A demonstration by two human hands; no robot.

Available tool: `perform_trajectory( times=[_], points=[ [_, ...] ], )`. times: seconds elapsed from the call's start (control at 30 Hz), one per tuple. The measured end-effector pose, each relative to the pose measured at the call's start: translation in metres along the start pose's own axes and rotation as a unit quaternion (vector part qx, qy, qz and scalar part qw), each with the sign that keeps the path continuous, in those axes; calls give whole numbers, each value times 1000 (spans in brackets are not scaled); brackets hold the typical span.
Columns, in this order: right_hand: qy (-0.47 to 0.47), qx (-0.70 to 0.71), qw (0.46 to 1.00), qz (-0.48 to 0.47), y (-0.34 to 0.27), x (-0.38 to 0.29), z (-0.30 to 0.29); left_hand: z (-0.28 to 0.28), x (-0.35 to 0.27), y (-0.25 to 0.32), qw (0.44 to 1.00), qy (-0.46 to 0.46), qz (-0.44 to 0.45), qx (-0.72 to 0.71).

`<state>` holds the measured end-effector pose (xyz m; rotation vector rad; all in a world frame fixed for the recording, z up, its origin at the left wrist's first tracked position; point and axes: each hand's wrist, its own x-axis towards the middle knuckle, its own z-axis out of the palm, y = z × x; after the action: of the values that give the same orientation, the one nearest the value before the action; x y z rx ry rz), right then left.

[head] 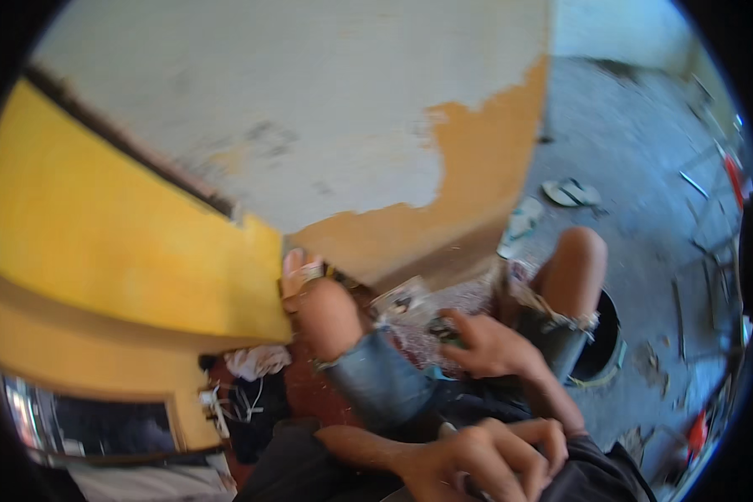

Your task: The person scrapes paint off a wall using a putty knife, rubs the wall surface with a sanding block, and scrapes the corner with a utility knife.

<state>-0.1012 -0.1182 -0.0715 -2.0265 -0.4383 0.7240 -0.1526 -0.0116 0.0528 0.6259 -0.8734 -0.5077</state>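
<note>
My right hand (pixel 492 348) is between my raised knees, its thumb and finger around a small dark green object (pixel 447 332), blurred. Just beyond it lies a clear plastic packet (pixel 405 301) with something dark inside, over a speckled red and white surface (pixel 470 298). My left hand (pixel 492 455) is low in front of my body, close to the lower edge of the view, with its fingers curled. A bit of something greyish shows beside its knuckles; what the palm holds is hidden. Frayed denim shorts (pixel 383 383) cover my thighs.
A dark round bucket (pixel 605 339) stands beside my right leg. Beyond are two flip-flops (pixel 571 192) on the concrete floor. A peeling wall (pixel 477 150) rises ahead, a yellow ledge (pixel 132 226) at left. Cloth and white cables (pixel 251 401) lie lower left; metal frames (pixel 696 301) stand right.
</note>
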Motion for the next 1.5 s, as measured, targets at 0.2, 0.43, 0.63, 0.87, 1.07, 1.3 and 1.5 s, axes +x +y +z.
perform_trajectory(
  times=[0.2,0.43,0.63,0.87,1.07,1.3,1.5],
  points=[
    [104,-76,984,-123,-44,-41,-52,23,-11,13,981,-122,-122,91],
    [53,348,932,-86,-55,-54,-55,-29,-58,36,767,112,150,613],
    [213,92,931,-283,-36,-38,43,-43,-54,7,599,90,260,752],
    [126,261,922,-258,-74,-29,47,-48,-63,29,637,107,220,731],
    [22,513,848,-128,-73,-14,46,-63,-56,16,756,182,282,561],
    [373,-120,862,-321,-92,-40,0,-71,-49,54,716,305,341,528],
    [507,-137,677,-516,-129,39,-13,-43,-13,72,727,258,359,525]
  ],
)
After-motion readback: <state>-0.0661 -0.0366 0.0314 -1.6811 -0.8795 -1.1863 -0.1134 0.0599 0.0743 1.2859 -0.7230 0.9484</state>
